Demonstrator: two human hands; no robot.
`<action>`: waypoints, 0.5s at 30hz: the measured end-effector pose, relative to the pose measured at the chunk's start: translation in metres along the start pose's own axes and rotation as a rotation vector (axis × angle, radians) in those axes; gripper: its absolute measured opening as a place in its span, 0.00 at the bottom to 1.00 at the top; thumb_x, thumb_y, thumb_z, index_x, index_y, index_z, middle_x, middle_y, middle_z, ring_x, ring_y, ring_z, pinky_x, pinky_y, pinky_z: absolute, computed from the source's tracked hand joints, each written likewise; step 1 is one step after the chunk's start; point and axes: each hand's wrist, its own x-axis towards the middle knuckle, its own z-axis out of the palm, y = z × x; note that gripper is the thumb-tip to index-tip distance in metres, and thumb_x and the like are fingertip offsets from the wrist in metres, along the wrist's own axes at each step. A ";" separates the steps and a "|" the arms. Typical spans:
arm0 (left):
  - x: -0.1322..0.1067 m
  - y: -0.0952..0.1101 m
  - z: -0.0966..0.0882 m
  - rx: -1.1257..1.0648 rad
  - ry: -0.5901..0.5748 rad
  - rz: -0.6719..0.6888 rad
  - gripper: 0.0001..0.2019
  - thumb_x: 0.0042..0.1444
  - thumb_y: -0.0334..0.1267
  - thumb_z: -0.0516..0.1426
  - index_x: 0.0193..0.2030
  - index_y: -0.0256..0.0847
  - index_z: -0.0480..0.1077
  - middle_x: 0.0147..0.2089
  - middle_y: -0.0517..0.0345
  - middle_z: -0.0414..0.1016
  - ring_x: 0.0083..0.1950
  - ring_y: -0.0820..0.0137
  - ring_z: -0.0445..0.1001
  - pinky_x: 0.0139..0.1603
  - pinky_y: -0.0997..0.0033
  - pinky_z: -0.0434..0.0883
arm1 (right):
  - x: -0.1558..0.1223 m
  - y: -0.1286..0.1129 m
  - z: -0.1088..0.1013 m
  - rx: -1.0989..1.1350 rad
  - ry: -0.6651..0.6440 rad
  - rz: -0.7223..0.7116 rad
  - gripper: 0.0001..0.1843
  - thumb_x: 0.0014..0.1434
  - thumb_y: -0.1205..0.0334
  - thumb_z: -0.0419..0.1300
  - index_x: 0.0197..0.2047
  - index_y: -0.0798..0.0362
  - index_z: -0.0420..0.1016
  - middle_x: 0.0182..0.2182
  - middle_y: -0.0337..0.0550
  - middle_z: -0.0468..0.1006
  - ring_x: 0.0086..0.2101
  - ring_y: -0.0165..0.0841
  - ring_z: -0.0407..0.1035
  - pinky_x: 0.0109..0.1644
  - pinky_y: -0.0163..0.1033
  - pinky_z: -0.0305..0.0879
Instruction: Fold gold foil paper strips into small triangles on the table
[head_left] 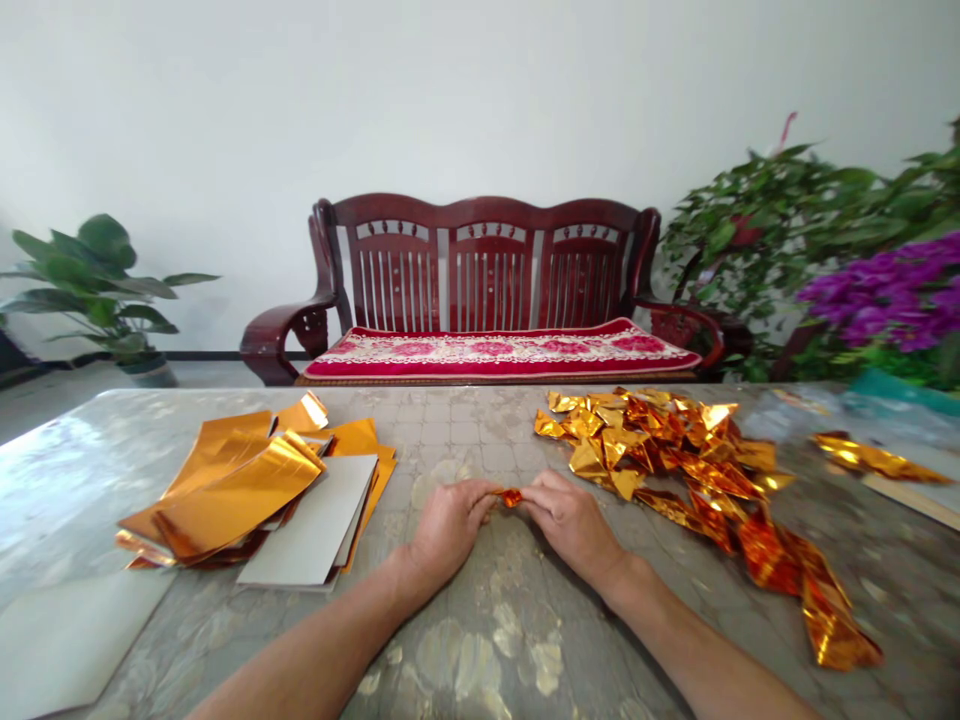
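Note:
Between my two hands, just above the table's middle, is a small folded piece of gold foil paper (511, 497). My left hand (452, 515) pinches its left end, and my right hand (568, 520) pinches the right end. Most of the piece is hidden by my fingers. To the left lies a loose stack of flat gold foil sheets (232, 490), with pale backing sheets (319, 520) showing at its right side. On the right spreads a heap of folded gold foil pieces (667, 440), trailing toward the near right.
A patterned table (450, 640) fills the foreground. One pale sheet (67, 640) lies at the near left. Clear plastic (795, 415) and another foil piece (877, 458) lie at the far right. Beyond stand a wooden bench (487, 260) and potted plants (112, 280).

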 end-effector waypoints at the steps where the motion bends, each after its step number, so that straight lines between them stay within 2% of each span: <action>1: 0.000 0.000 0.000 0.004 0.000 0.006 0.14 0.64 0.35 0.51 0.45 0.45 0.78 0.36 0.58 0.82 0.35 0.69 0.77 0.39 0.72 0.70 | 0.000 0.000 0.000 -0.005 -0.001 -0.008 0.09 0.63 0.69 0.57 0.37 0.50 0.79 0.31 0.40 0.73 0.33 0.31 0.70 0.37 0.33 0.63; 9: -0.003 -0.002 0.003 0.068 0.009 0.099 0.13 0.66 0.36 0.51 0.46 0.48 0.77 0.41 0.59 0.82 0.42 0.68 0.78 0.45 0.71 0.70 | 0.000 -0.008 -0.001 -0.027 0.001 -0.034 0.08 0.64 0.68 0.57 0.37 0.51 0.78 0.30 0.40 0.72 0.33 0.30 0.70 0.37 0.32 0.62; 15: -0.006 0.007 0.000 0.197 -0.031 0.136 0.12 0.67 0.35 0.50 0.42 0.44 0.75 0.39 0.57 0.80 0.40 0.69 0.77 0.41 0.73 0.68 | 0.001 -0.015 -0.002 -0.047 -0.022 -0.033 0.10 0.65 0.67 0.55 0.34 0.52 0.76 0.29 0.40 0.70 0.31 0.30 0.68 0.35 0.33 0.61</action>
